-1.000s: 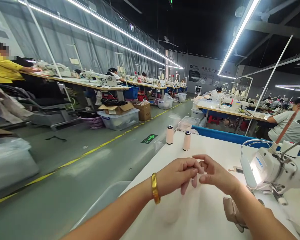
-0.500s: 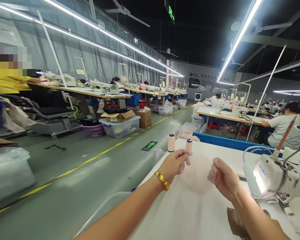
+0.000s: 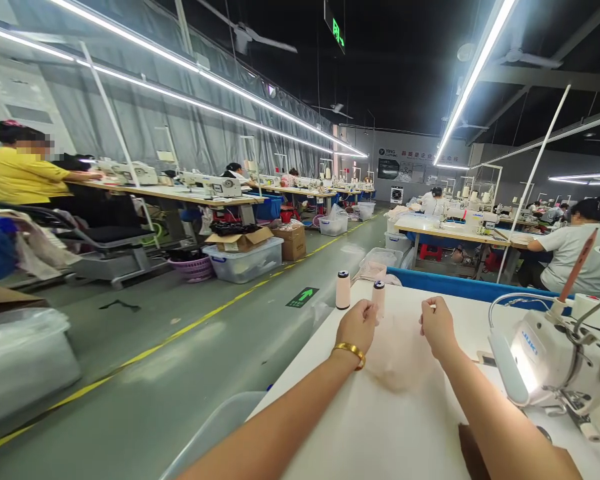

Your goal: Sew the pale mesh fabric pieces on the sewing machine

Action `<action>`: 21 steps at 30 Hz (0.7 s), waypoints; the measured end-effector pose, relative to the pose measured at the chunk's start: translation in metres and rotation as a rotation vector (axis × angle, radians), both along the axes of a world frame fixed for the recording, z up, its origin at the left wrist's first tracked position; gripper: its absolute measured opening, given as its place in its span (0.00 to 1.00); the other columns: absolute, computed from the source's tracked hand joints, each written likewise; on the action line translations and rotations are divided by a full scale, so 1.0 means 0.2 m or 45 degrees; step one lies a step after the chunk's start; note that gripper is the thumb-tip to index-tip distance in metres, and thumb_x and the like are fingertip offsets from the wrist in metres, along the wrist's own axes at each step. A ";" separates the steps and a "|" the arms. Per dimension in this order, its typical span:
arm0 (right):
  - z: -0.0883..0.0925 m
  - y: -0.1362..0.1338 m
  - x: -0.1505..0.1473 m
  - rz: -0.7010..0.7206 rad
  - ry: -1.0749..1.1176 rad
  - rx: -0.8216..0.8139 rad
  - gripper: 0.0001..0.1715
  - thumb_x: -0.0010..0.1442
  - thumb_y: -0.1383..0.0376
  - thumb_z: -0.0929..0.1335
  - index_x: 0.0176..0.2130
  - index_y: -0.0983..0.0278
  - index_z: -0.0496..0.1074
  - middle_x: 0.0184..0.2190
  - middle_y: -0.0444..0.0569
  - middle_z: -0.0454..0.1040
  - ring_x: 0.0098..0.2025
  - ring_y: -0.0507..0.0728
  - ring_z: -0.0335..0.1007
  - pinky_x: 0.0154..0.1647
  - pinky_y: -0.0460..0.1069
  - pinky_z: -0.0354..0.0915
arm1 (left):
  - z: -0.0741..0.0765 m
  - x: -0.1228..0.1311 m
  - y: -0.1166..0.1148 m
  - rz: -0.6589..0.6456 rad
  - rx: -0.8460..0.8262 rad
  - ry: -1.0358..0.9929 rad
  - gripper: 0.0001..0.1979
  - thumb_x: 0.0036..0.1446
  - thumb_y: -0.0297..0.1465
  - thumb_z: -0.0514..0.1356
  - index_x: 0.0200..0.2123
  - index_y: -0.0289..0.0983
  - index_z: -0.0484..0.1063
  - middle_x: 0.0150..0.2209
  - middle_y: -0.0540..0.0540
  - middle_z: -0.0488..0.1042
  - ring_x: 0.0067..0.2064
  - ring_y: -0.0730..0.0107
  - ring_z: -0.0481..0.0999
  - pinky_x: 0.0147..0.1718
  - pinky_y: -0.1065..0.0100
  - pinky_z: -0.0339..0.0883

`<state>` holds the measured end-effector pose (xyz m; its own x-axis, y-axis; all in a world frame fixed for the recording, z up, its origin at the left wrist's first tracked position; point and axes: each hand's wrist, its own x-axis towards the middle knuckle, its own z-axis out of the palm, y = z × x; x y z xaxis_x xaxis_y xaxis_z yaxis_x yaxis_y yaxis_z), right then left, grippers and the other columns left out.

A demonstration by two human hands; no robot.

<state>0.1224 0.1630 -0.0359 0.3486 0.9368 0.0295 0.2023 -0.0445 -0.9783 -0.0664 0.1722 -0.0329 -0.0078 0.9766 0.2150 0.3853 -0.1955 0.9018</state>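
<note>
My left hand point(image 3: 356, 327) is closed in a pinch above the white table point(image 3: 325, 420), a gold bracelet point(image 3: 351, 353) at its wrist. Across from it, my right hand point(image 3: 437, 327) is also pinched closed. Between the two hangs a thin, see-through pale pink piece point(image 3: 397, 363), its lower edge curved and blurred; it looks like sheer cloth, but I cannot make out its kind. Just behind my left hand stand two peach thread spools point(image 3: 343, 291) with dark tops, the nearer partly covered by the fingers.
A JUKI sewing machine point(image 3: 555, 353) with its lamp lit stands at the right. Brown material point(image 3: 473, 453) lies under my right forearm. Beyond the table's far edge is a blue cloth-lined trough point(image 3: 450, 283). Co-workers sit at other machines; plastic bins point(image 3: 245, 260) line the aisle at left.
My hands have turned, backs more toward me, with the left wrist moved slightly right. The see-through piece's curved lower edge shows more clearly between them. The camera view has shifted slightly.
</note>
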 end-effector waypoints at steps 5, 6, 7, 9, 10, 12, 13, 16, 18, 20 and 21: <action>0.02 0.07 -0.02 0.010 -0.330 -0.065 0.20 0.72 0.58 0.70 0.58 0.64 0.72 0.55 0.53 0.75 0.51 0.61 0.76 0.51 0.60 0.75 | -0.03 -0.04 0.02 0.165 -0.043 0.280 0.10 0.69 0.37 0.59 0.35 0.39 0.73 0.33 0.47 0.77 0.40 0.60 0.78 0.38 0.64 0.68; 0.01 0.07 -0.02 0.017 -0.396 -0.084 0.20 0.72 0.58 0.70 0.58 0.64 0.72 0.56 0.54 0.74 0.51 0.61 0.76 0.52 0.60 0.75 | -0.04 -0.05 0.03 0.173 -0.072 0.330 0.11 0.70 0.37 0.59 0.38 0.37 0.74 0.36 0.46 0.78 0.42 0.61 0.78 0.41 0.62 0.70; 0.01 0.08 -0.02 0.027 -0.460 -0.108 0.20 0.72 0.58 0.70 0.58 0.64 0.72 0.56 0.54 0.74 0.52 0.61 0.76 0.52 0.60 0.75 | -0.05 -0.05 0.03 0.173 -0.105 0.375 0.12 0.71 0.39 0.59 0.41 0.36 0.75 0.40 0.46 0.78 0.43 0.62 0.78 0.44 0.60 0.73; 0.00 0.09 -0.02 0.053 -0.577 -0.170 0.19 0.72 0.58 0.70 0.58 0.64 0.72 0.56 0.54 0.74 0.52 0.61 0.76 0.52 0.60 0.75 | -0.09 -0.07 0.04 0.160 -0.172 0.453 0.14 0.71 0.40 0.61 0.48 0.34 0.75 0.46 0.44 0.78 0.45 0.63 0.79 0.47 0.56 0.76; -0.02 0.09 -0.02 0.065 -0.631 -0.205 0.19 0.72 0.58 0.70 0.58 0.63 0.72 0.56 0.54 0.74 0.52 0.61 0.76 0.52 0.60 0.75 | -0.10 -0.07 0.05 0.150 -0.203 0.487 0.15 0.70 0.40 0.61 0.51 0.35 0.74 0.49 0.43 0.77 0.47 0.62 0.79 0.48 0.55 0.77; -0.04 0.09 -0.02 0.082 -0.732 -0.273 0.19 0.72 0.58 0.70 0.58 0.63 0.72 0.56 0.54 0.74 0.52 0.61 0.76 0.52 0.60 0.75 | -0.14 -0.09 0.07 0.131 -0.247 0.549 0.15 0.70 0.39 0.62 0.53 0.35 0.74 0.52 0.42 0.77 0.48 0.61 0.79 0.48 0.55 0.77; -0.05 0.08 -0.01 0.086 -0.778 -0.301 0.19 0.72 0.58 0.70 0.58 0.64 0.72 0.56 0.54 0.74 0.52 0.61 0.76 0.52 0.60 0.75 | -0.15 -0.09 0.08 0.123 -0.257 0.577 0.15 0.70 0.39 0.62 0.54 0.35 0.74 0.52 0.42 0.77 0.48 0.61 0.79 0.48 0.55 0.78; -0.07 0.06 0.02 0.092 -0.894 -0.349 0.19 0.72 0.58 0.70 0.58 0.64 0.72 0.56 0.53 0.74 0.51 0.61 0.76 0.51 0.59 0.75 | -0.16 -0.11 0.09 0.120 -0.212 0.651 0.14 0.70 0.37 0.62 0.53 0.35 0.74 0.50 0.43 0.77 0.47 0.62 0.80 0.47 0.55 0.77; -0.08 0.04 0.04 0.092 -0.947 -0.351 0.18 0.72 0.58 0.70 0.58 0.64 0.72 0.56 0.53 0.75 0.51 0.61 0.76 0.51 0.59 0.76 | -0.15 -0.12 0.07 0.139 -0.103 0.690 0.11 0.69 0.30 0.61 0.53 0.35 0.74 0.48 0.42 0.78 0.49 0.59 0.79 0.51 0.53 0.75; -0.09 0.02 0.06 0.085 -0.984 -0.336 0.18 0.72 0.58 0.70 0.57 0.64 0.72 0.55 0.53 0.75 0.50 0.60 0.77 0.51 0.59 0.76 | -0.12 -0.13 0.04 0.143 0.067 0.720 0.16 0.66 0.22 0.56 0.55 0.36 0.72 0.52 0.40 0.77 0.56 0.55 0.76 0.59 0.50 0.68; -0.09 0.01 0.06 0.078 -0.999 -0.319 0.18 0.72 0.58 0.70 0.57 0.64 0.72 0.55 0.53 0.75 0.50 0.60 0.77 0.50 0.59 0.76 | -0.10 -0.12 0.01 0.128 0.159 0.733 0.20 0.65 0.21 0.53 0.57 0.37 0.71 0.56 0.39 0.75 0.60 0.55 0.73 0.63 0.50 0.63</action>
